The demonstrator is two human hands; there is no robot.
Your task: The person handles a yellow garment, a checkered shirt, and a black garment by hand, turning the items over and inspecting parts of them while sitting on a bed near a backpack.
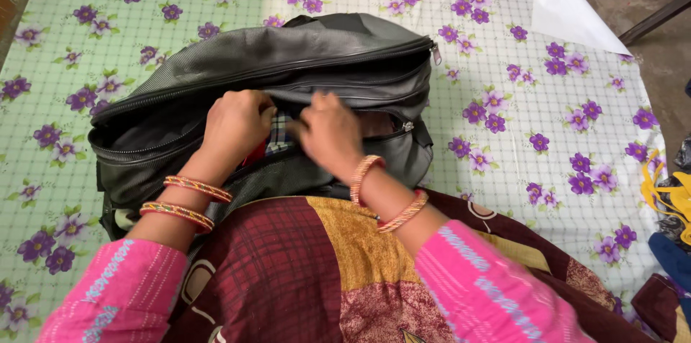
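Checked cloth (279,138) is pressed into a grey backpack (288,69) by both closed hands, left hand (237,123) and right hand (331,134). Fabric may be caught in the zipper (407,126).

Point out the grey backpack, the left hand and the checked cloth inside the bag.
grey backpack (288,51): head view, top panel.
left hand (237,123): head view, back of hand.
checked cloth (281,138): head view, strip showing between the hands.
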